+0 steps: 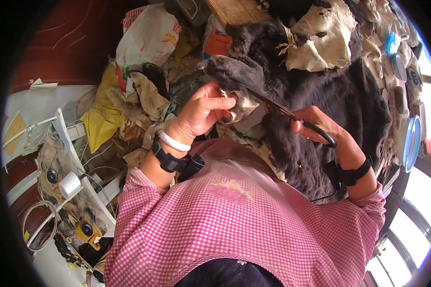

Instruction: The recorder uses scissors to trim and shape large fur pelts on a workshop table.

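My left hand (pixel 200 111) is closed, thumb against fingers, pinching the edge of a piece of dark fur pelt (pixel 237 71). Its pale skin side (pixel 244 106) shows beside my thumb. In my right hand (pixel 318 125) is a pair of black-handled scissors (pixel 278 108), fingers wrapped round the handles. The blades point up and left and lie against the pelt piece; how far apart they stand is hard to see. Beneath and behind spreads a large dark fur (pixel 340 105). A pale, holed piece of hide (pixel 321 36) rests on its far part.
A wooden board (pixel 239 12) lies at the far edge. To the left are a white printed sack (pixel 148 43), a yellow bag (pixel 105 110) and heaped scraps. A white machine frame (pixel 72 148) with cords stands at far left. A blue-rimmed round container (pixel 411 143) sits by the right-hand windows.
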